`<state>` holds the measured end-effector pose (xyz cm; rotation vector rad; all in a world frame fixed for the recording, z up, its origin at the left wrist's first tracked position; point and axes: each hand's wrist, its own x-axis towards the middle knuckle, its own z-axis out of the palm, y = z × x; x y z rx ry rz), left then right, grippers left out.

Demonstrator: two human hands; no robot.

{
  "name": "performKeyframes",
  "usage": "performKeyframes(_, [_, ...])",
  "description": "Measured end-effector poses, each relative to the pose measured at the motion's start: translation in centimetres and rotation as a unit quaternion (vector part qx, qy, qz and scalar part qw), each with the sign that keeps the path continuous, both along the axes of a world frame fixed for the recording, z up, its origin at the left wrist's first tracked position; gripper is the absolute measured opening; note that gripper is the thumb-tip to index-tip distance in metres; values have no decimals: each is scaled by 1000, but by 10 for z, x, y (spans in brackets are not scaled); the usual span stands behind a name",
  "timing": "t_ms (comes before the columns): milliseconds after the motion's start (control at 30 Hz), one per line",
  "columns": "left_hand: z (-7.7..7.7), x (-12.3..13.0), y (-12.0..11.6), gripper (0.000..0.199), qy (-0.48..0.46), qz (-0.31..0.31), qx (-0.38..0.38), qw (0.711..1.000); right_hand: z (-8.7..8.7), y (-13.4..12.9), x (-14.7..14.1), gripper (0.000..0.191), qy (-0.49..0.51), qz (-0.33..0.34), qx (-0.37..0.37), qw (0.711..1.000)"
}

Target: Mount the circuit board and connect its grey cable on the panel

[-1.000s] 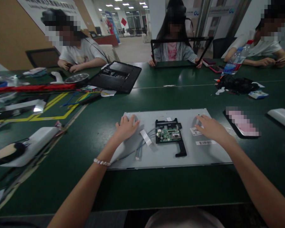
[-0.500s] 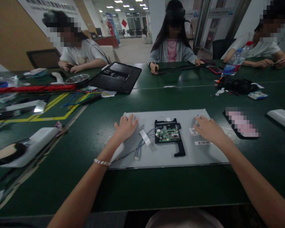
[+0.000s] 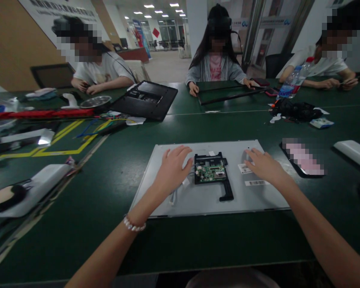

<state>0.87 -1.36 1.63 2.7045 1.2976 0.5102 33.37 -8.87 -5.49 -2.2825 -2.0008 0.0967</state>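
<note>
A flat grey display panel [image 3: 198, 206] lies back side up on the table in front of me. At its middle sits a black plastic bracket [image 3: 227, 191] around a green circuit board [image 3: 208, 172]. My left hand [image 3: 174, 166] is over the panel just left of the board, fingers apart, hiding part of the grey cables [image 3: 173, 198]. Whether it touches the panel I cannot tell. Near the panel's far right part, my right hand [image 3: 262, 164] is open beside a white label [image 3: 243, 169]. A barcode sticker [image 3: 255, 183] lies below it.
A phone [image 3: 303, 158] and a white device [image 3: 352, 156] lie to the right. Behind stand bottles [image 3: 291, 82] near a black bundle [image 3: 298, 110]. A black monitor cover [image 3: 145, 100] lies back left. Across the table a person [image 3: 214, 68] holds a black frame [image 3: 231, 97]; two others sit alongside.
My left hand has moved right, from the panel's far left corner toward the circuit board. My right hand stays nearly in place. The person opposite has tilted the black frame.
</note>
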Motion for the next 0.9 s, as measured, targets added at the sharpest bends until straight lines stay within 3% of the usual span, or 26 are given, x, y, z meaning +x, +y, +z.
performKeyframes(233, [-18, 9, -10, 40, 53, -20, -35, 998, 2, -1, -4, 51, -9, -3, -2, 1000])
performKeyframes(733, [-31, 4, -2, 34, 42, -9, -6, 999, -2, -2, -3, 56, -17, 11, -5, 1000])
performKeyframes(900, [-26, 10, -12, 34, 40, -29, 17, 999, -6, 0, 1, 60, -19, 20, -14, 1000])
